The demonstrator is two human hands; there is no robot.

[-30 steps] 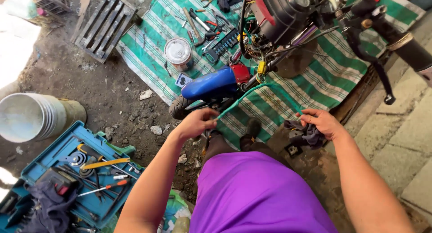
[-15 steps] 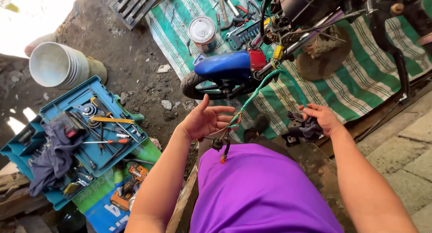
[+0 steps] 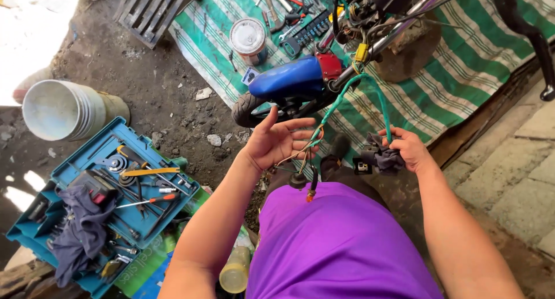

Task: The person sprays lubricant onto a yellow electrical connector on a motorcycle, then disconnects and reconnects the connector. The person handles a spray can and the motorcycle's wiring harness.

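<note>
Left hand (image 3: 277, 142) spread wide, palm up, fingers fanned, with thin loose wires of a green-sleeved wiring harness (image 3: 352, 94) draped across the fingertips, probably to separate the strands for inspection; 2 small dangling plug ends, 1 black and 1 orange-tipped (image 3: 312, 186), hanging below at 6 o'clock of the palm. Right hand (image 3: 407, 150) curled shut around a dark grey rag and a black boxy connector (image 3: 370, 160), the green cable looping up from that grip toward 12 o'clock and back into the frame of a small blue-fendered motorbike (image 3: 289, 79), apparently held taut to keep the harness off the dirt. Bike parked on a green-and-white striped woven mat (image 3: 462, 79), likely laid to catch parts and tools; a round metal tin (image 3: 248, 39) and loose wrenches on the mat at 11 o'clock. At 8 o'clock of the left hand, an open teal plastic toolbox (image 3: 98, 195) with screwdrivers and a rag, close to the left arm. White plastic bucket (image 3: 63, 109) on bare ground at 9 o'clock. Purple shirt (image 3: 335, 247) filling the bottom centre.
</note>
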